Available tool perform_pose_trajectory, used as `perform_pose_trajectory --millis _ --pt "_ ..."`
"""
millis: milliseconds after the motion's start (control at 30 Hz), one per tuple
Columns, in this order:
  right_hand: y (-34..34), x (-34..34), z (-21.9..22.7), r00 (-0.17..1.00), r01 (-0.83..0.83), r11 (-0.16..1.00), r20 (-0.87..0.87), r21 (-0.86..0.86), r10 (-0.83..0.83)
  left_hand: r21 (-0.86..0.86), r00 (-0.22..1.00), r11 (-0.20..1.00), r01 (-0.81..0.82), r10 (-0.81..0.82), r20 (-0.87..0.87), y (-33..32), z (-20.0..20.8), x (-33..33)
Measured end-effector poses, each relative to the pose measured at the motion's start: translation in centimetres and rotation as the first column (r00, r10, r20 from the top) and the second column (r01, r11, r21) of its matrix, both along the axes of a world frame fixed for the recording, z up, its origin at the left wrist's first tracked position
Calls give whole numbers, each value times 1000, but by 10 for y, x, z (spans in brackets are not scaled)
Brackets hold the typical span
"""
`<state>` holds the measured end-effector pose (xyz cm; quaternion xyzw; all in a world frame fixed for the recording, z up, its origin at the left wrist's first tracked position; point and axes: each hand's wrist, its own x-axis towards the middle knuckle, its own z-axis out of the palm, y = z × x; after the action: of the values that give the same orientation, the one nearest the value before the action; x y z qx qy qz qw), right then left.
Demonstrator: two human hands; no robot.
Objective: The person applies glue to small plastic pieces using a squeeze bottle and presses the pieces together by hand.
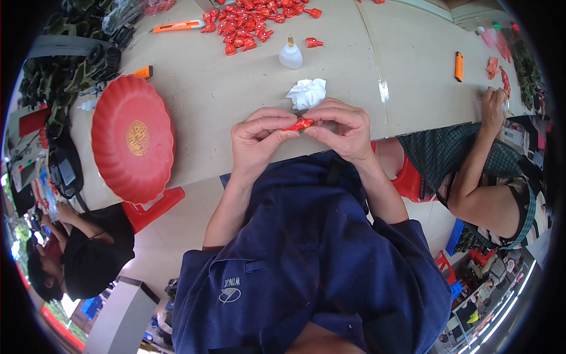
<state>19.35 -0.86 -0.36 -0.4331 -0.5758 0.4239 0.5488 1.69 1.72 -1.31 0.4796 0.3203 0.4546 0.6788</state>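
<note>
We see both bare hands meeting above the front edge of the grey table [218, 100], with a small red piece [300, 124] between them. The left hand [259, 133] pinches one end of it, thumb against the curled forefinger; the right hand [345, 130] grips the other end in the same way, its remaining fingers bent loosely. We find no gap between thumb and finger on either side beyond the thickness of the piece itself (its finer shape is too covered by the fingertips for us to make out).

Just beyond the fingers we have a crumpled white tissue [307, 93], and past that an upright translucent bottle [290, 54] with a narrow tip. A single red piece [314, 42] lies near the bottle, and farther back we see a heap of red pieces [250, 20], with an orange cutter [178, 26] lying to its left.

To the left of the hands, well apart from them, we see a scalloped red tray [109, 156] with a gold emblem [138, 138] in its middle. Over on the right lies an orange tool [458, 66], and near it we notice a co-worker's hand [492, 109] on the tabletop, beside some red items [505, 81].
</note>
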Motion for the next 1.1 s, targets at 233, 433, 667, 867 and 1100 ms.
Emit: perform_pose_trajectory --millis 233,433,667,867,1100 --pt "0 1 -1 1000 -11 1000 -25 -19 10 -3 1000 1000 1 -1 -11 0 -1 0" --pt "1 2 -4 999 -13 1000 -39 -15 13 4 1000 1000 21 -21 0 1 -1 0" --pt "2 0 0 999 -33 997 -31 -66 31 35 994 996 84 -86 69 2 2 0" --pt "2 0 5 998 -33 994 -64 -103 27 -138 976 979 152 -127 175 3 5 -5" --pt "-4 5 10 982 -22 984 -191 -178 -13 -280 965 931 232 -184 189 6 11 1"
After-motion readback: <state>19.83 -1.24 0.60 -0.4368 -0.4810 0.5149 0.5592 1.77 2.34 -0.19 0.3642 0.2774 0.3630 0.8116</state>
